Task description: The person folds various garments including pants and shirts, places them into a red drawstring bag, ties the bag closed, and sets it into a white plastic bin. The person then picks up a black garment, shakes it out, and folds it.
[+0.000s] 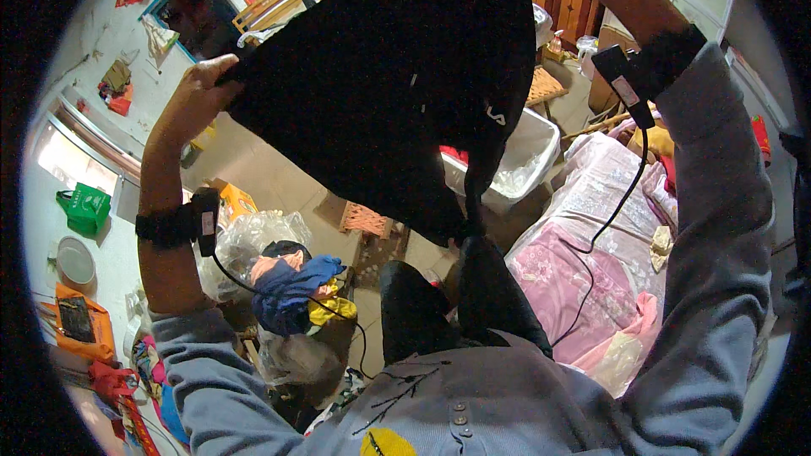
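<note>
A large black cloth garment [380, 88] with small light marks is held up and spread out before me. At its upper left edge, my left hand [209, 85] pinches the fabric between thumb and fingers. My right arm reaches up to the garment's top edge, where the fingers of my right hand are hidden or cut off by the picture's rim. The lower end of the cloth hangs down to my dark-trousered knees. Each wrist wears a black strap with a small cabled device.
A bed or couch with pink and white floral covers [564, 253] lies at the right. Behind the garment stands a white plastic bin [532, 152]. Piled clothes [291, 291] and clear plastic bags [253, 247] are at the left, near a woven-top stool [366, 220]. A wooden bench [285, 0] stands farther off.
</note>
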A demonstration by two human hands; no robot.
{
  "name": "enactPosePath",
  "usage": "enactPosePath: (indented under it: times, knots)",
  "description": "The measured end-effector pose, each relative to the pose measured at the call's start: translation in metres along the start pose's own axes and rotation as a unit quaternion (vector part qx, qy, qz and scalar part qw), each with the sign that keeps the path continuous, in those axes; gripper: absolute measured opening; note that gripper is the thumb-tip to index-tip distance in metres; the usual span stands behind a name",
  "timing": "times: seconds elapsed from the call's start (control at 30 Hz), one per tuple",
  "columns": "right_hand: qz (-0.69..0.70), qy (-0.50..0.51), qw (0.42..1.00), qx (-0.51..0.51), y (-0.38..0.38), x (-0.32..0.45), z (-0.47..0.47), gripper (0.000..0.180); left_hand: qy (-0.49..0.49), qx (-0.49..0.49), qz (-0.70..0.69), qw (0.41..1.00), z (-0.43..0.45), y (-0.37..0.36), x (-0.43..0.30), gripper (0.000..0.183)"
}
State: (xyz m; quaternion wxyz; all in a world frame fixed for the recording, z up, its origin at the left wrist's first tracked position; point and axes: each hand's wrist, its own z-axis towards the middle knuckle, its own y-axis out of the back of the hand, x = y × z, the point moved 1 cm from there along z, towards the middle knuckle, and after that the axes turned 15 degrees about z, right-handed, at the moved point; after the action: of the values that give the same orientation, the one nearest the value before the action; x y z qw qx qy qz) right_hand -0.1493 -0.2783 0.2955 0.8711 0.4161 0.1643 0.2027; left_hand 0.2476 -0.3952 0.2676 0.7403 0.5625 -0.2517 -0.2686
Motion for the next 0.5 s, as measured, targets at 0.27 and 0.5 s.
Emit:
enactPosePath:
  times: [0.27,0.5]
  knots:
    - [0.053,-0.064,0.996,0.024,-0.001,0.014,0.0,0.032,-0.034,0.013,-0.1,0.994,0.005,-0.01,-0.011,0.018]
    - [0.101,-0.11,0.97,0.19,-0.001,0.016,-0.018,0.04,-0.062,-0.078,-0.187,0.977,-0.006,-0.025,0.015,0.018]
